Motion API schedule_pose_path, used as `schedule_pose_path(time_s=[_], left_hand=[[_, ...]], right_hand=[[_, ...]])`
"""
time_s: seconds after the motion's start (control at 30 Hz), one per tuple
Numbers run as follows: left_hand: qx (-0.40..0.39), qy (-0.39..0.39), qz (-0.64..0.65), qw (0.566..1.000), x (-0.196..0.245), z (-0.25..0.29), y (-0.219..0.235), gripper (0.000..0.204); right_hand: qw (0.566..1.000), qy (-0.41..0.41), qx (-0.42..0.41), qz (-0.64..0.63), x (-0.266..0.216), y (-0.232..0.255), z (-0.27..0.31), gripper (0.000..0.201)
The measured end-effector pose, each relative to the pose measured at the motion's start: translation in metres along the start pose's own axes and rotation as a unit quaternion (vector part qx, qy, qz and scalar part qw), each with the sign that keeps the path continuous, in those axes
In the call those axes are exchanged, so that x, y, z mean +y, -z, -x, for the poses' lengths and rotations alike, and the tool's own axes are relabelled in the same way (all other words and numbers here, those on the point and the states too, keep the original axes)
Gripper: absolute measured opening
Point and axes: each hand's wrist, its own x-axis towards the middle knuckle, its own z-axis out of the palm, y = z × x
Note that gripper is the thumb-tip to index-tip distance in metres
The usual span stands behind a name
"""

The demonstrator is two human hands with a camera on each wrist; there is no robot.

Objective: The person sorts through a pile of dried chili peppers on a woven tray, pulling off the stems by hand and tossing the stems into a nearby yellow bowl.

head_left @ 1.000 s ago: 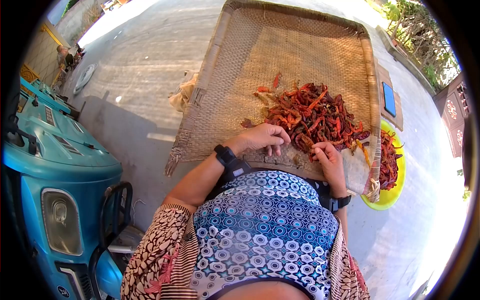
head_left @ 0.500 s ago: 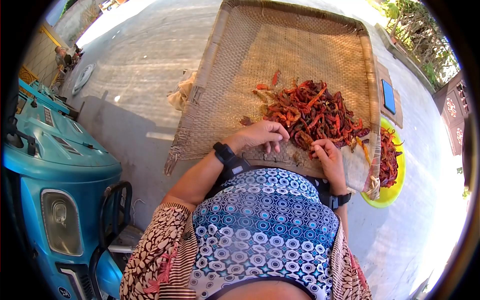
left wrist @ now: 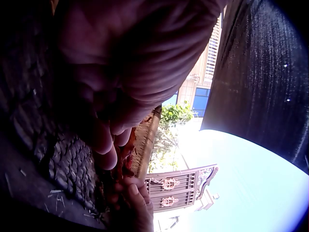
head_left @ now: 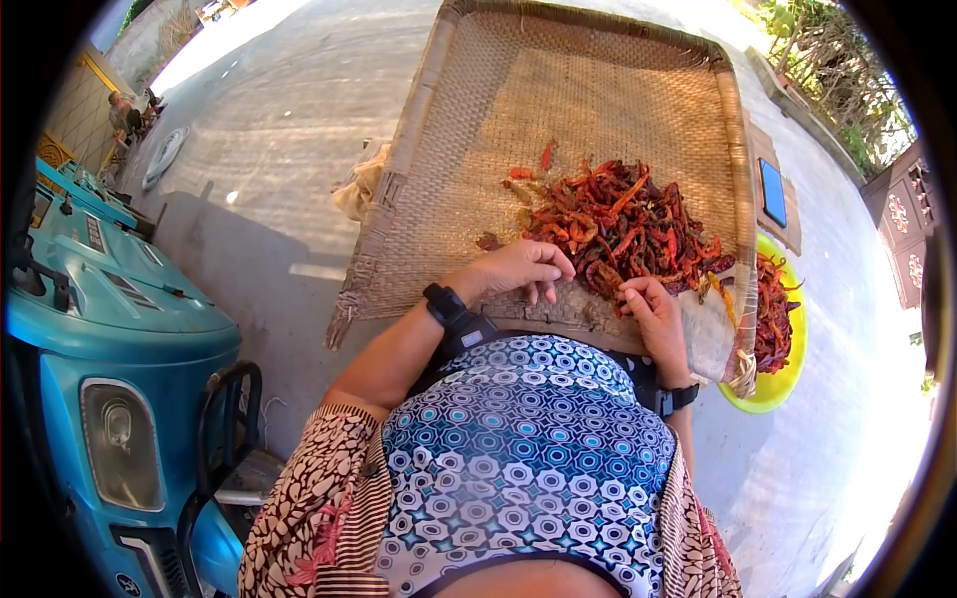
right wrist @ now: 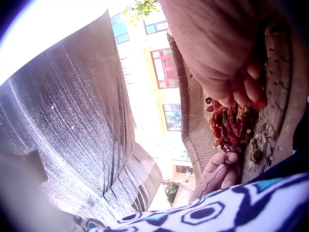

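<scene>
A heap of dried red chilies (head_left: 638, 224) lies on a large woven bamboo tray (head_left: 598, 90) in front of me. My left hand (head_left: 523, 271) hangs at the heap's near left edge, palm down, its fingers loosely bent. Nothing shows between those fingers in the left wrist view. To the right, my right hand (head_left: 653, 314) is held low at the near edge of the heap, thumb and forefinger close together. Its fingers hang loosely curled in the right wrist view, over the chilies (right wrist: 231, 125), with no held thing visible.
A yellow-green basin (head_left: 793, 359) of chilies stands by the tray's right side. Above it, a blue-screened phone (head_left: 773, 192) lies on a board. A turquoise vehicle (head_left: 130, 339) is close on my left. A cloth bundle (head_left: 364, 184) sits beside the tray's left edge.
Both hands keep nearly the same pose and place at the heap. The head view has shifted very slightly.
</scene>
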Motion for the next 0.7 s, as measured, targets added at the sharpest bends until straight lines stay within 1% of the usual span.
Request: schedule_pose_path(time_s=[0.47, 0.7], left_hand=[[-0.001, -0.004, 0.009, 1.000, -0.0019, -0.0004, 0.0013, 0.020], [0.000, -0.006, 0.014, 1.000, -0.0032, -0.0004, 0.0013, 0.020]], right_hand=[[1.000, 0.005, 0.010, 0.021, -0.0015, -0.0008, 0.0004, 0.015], [1.000, -0.009, 0.009, -0.013, -0.0031, 0.0015, 0.0001, 0.015]])
